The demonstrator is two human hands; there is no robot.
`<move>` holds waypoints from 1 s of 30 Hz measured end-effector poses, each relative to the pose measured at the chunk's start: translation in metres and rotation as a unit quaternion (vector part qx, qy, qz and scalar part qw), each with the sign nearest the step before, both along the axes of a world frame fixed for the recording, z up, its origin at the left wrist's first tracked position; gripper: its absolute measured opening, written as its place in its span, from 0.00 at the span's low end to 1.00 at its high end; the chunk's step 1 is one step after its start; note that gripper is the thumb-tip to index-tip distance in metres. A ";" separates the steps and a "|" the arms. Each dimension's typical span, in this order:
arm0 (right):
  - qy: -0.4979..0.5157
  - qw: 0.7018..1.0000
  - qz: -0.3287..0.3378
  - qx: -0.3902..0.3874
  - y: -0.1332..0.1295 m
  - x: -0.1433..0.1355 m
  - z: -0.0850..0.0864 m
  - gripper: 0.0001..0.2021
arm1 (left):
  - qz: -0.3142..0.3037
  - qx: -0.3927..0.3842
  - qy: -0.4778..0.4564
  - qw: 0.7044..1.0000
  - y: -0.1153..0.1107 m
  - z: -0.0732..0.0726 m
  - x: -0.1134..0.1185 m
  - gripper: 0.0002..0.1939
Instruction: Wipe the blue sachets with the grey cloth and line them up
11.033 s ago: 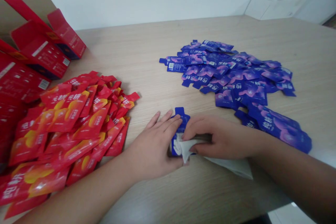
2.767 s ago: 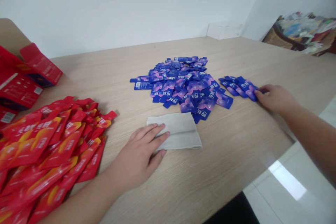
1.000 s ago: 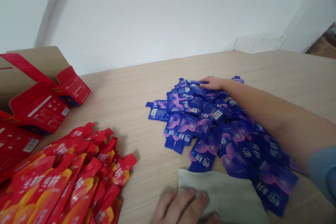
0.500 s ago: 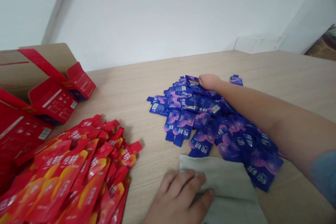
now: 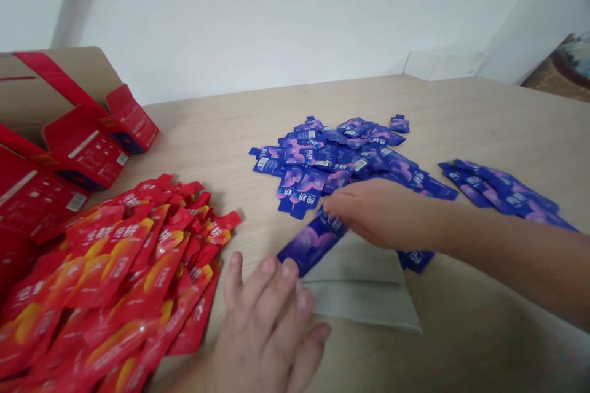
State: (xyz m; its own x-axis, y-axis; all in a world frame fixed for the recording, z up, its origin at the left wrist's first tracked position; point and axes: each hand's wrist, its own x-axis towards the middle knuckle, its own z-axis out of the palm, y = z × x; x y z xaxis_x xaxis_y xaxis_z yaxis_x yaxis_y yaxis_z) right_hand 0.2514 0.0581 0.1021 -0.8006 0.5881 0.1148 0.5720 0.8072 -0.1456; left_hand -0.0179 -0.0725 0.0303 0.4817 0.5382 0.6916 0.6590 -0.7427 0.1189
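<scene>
My right hand [image 5: 382, 212] is closed on the end of a blue-purple sachet [image 5: 311, 245], which slants down toward my left hand. Under it lies a flat grey-green cloth or pouch [image 5: 364, 301]; I cannot tell which. My left hand [image 5: 271, 313] is back up, fingers stretched out, at the left edge of this grey-green piece and just below the held sachet's lower end. Behind my right hand spreads a heap of blue-purple sachets [image 5: 299, 156]. Part of the heap is hidden by that hand.
A pile of red and yellow sachets [image 5: 120, 270] lies on the left of the wooden table [image 5: 203, 129]. Open red cartons [image 5: 87, 144] stand behind it. More blue sachets [image 5: 507, 190] lie beyond my right forearm. A white box-like object [image 5: 428, 66] stands at the back by the wall.
My right hand has come from the far side of the blue heap toward me, bringing a sachet over the grey-green piece. My left hand has lifted off that piece and spread its fingers.
</scene>
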 end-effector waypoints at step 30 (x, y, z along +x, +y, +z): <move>0.170 0.975 0.013 -0.142 -0.078 -0.023 -0.042 0.24 | 0.010 -0.351 0.133 0.927 0.010 0.012 -0.008 0.28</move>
